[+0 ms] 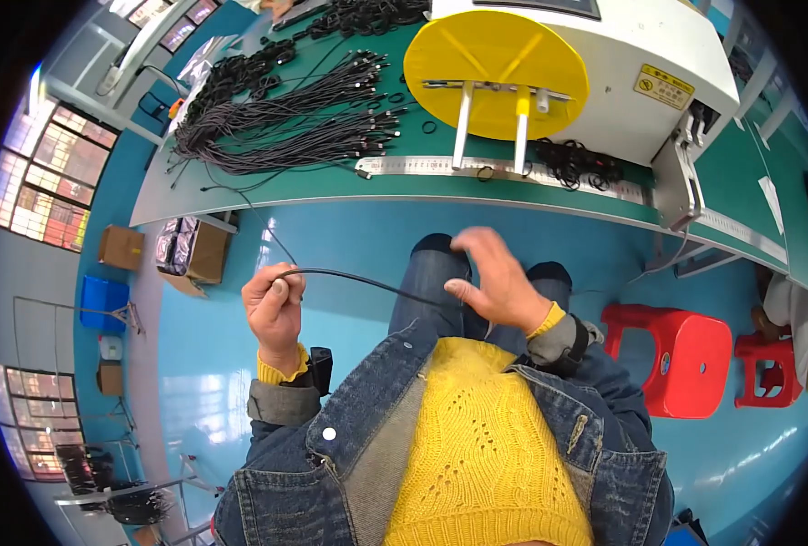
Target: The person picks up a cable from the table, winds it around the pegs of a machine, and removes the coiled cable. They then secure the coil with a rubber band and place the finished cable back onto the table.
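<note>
A thin black cable arcs above my lap, between my two hands. My left hand is closed in a pinch on one part of it. A slimmer dark strand runs from near that hand up to the bench edge. My right hand is held over my knee with thumb and fingers apart, slightly blurred. The cable passes just under its thumb, and where it ends is hard to see. Beyond my hands, a round yellow disc with two white pegs is mounted on a white machine.
A bundle of black cables lies on the green bench, with black coils at its back. A steel ruler runs along the front edge, near small black rings. Red stools stand at right. Cardboard boxes sit on the left floor.
</note>
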The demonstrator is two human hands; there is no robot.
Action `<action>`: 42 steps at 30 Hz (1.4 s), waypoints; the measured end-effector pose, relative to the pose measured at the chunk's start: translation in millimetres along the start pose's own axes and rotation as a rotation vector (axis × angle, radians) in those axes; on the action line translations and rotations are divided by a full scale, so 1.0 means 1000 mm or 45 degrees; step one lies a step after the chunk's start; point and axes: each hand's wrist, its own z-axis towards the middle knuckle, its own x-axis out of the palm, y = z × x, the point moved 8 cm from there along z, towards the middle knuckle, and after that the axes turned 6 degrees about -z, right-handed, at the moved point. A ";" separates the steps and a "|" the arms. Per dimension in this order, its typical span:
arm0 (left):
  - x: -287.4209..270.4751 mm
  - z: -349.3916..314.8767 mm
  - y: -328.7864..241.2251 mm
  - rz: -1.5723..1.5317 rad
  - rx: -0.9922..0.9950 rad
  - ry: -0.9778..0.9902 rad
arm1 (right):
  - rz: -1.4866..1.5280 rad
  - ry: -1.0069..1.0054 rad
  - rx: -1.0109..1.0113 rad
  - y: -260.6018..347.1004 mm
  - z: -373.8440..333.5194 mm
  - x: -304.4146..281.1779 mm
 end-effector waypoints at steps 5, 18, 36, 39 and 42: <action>0.000 -0.001 0.013 0.105 -0.082 -0.093 | 1.426 0.672 0.459 0.004 -0.033 0.036; 0.148 0.012 0.083 0.737 -0.431 0.780 | -0.447 0.121 -0.213 0.041 0.000 -0.053; 0.176 0.175 0.087 0.902 0.257 0.404 | -1.007 -0.502 0.294 -0.063 0.065 -0.103; 0.176 0.181 0.092 0.887 0.299 0.381 | -1.013 -0.578 0.300 -0.077 0.072 -0.103; 0.165 0.181 0.099 0.822 0.262 0.339 | -1.010 -0.621 0.348 -0.079 0.067 -0.100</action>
